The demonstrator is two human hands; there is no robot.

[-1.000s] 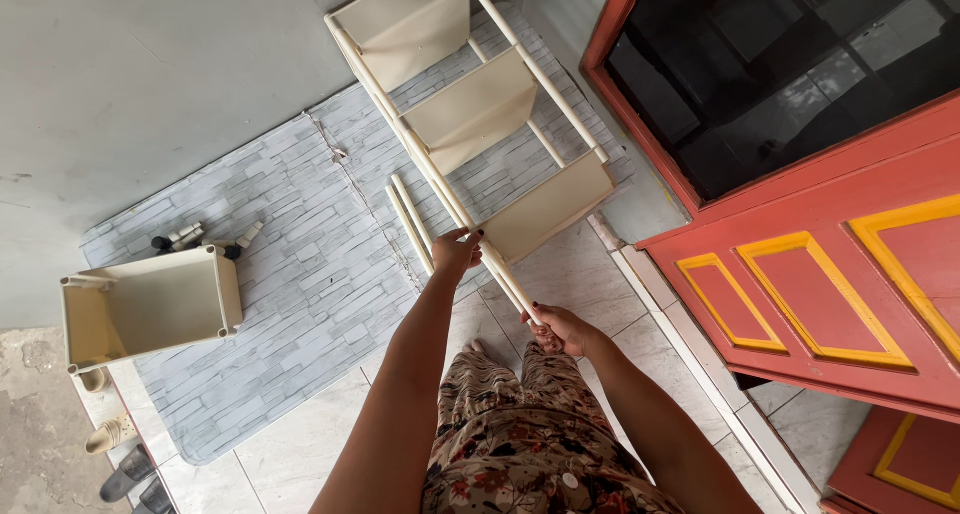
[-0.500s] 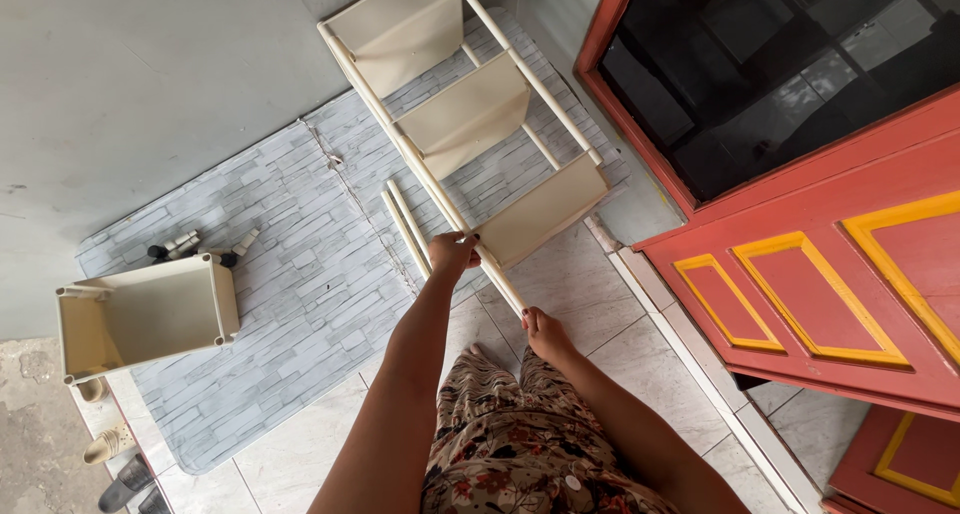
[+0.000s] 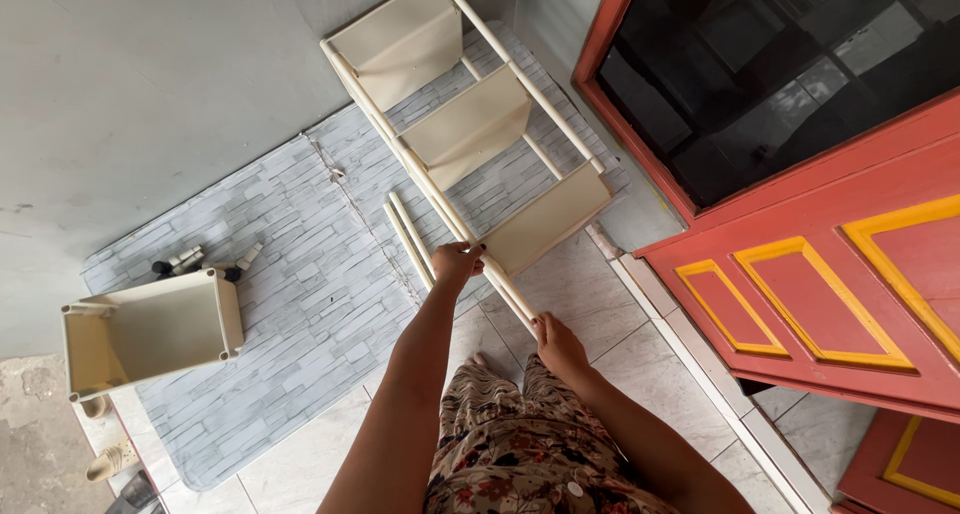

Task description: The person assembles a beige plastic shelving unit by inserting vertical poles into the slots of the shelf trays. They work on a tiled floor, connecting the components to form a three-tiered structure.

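Head view, looking straight down: a cream shelf rack (image 3: 470,134) runs from the top centre of the frame down toward the middle, its three shelf trays held between long pale poles. The left hand (image 3: 456,264), just left of centre, is wrapped around the near-side pole (image 3: 420,179) close to the lowest tray, fingers curled over it, dark nails showing. The right hand (image 3: 560,346), lower and a little to the right, grips the very bottom end of that same pole, thumb side up against the tip. Both hands are closed on the rack, both forearms reaching up from the bottom edge of the frame, above a floral-print garment (image 3: 520,454).

Just left of the left hand, two loose cream poles (image 3: 410,239) lie side by side on a grey brick-pattern mat (image 3: 300,304), close to the rack but apart from it. Further left on the mat sits a separate cream shelf tray (image 3: 150,329), tipped on its side with short legs at its corners. Above it, small pieces (image 3: 200,262) lie scattered on the mat, too small to tell exactly what they are.

The floor beyond the mat is pale tile (image 3: 600,304). Right side of the frame: a red door with yellow-trimmed panels (image 3: 850,294) and a dark glass window (image 3: 780,64) in a red frame. Upper left, a plain grey wall (image 3: 130,94). Sandals (image 3: 110,459) peek in at the lower left.
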